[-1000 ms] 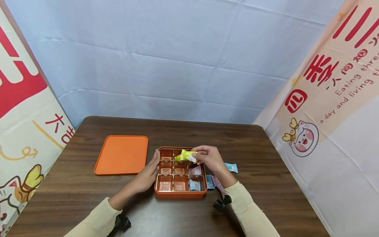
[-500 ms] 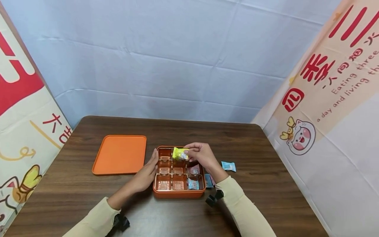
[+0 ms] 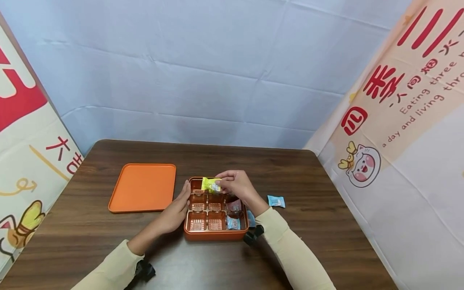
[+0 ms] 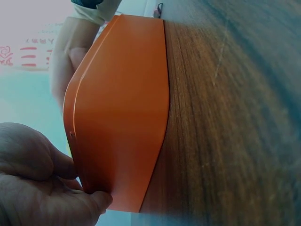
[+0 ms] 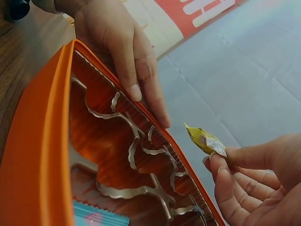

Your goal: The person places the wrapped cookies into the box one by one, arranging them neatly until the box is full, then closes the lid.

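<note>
Your right hand (image 3: pixel 236 187) pinched a yellow sweet (image 3: pixel 209 184) above the box (image 3: pixel 215 235), your left hand (image 3: pixel 177 212) rested straight-fingered against its side, two sweets (image 3: pixel 233 223) were in, and two blue sweets (image 3: pixel 276 201) were left on the counter (image 3: pixel 337 245).

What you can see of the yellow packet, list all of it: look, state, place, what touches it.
The yellow packet has a bright, creased wrapper that looks like thin plastic film, with a pale printed patch and one free, tapering end. It looks unopened, though its held end is partly hidden. Pinched by the fingers of the right hand, it is above the far side of the orange box, apparently not touching it.
</note>
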